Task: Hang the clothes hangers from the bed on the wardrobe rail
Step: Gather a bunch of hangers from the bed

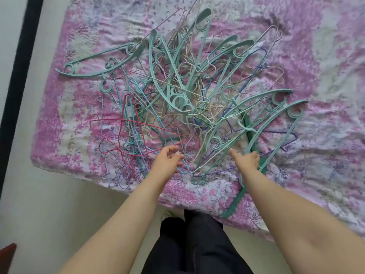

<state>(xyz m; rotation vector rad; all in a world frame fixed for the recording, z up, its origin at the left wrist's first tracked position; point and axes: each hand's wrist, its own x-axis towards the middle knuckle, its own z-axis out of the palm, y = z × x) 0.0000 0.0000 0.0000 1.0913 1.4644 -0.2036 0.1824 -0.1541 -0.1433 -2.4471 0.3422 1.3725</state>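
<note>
A person stands at the near edge of a bed [296, 46] covered with a pink, white and purple floral sheet [325, 165], both bare arms stretched out over a tangled heap of clothes hangers [183, 91] that fills the middle of the mattress. The pile mixes broad mint-green plastic hangers with thin wire ones in cream, blue, purple and pink; a red wire hanger [134, 133] lies at its left near side, and a dark green hanger [254, 171] runs from the heap over the bed's near edge, its lower end hanging past the sheet. The left hand [167, 159] hovers at the pile's near fringe with fingers loosely curled and apart, gripping nothing that can be seen, fingertips just beside the wire strands. The right hand [246, 160] lies on the near-right part of the heap with the thumb stretched out to the left; its fingers curl down over the hangers beneath, but whether they grasp one cannot be told. Bare sheet shows around the heap on the right and far sides. Pale floor [59, 214] lies open to the left of the bed, bounded by a dark vertical strip [17, 76]. The person's dark trousers [193, 250] stand right against the bed's near edge.
</note>
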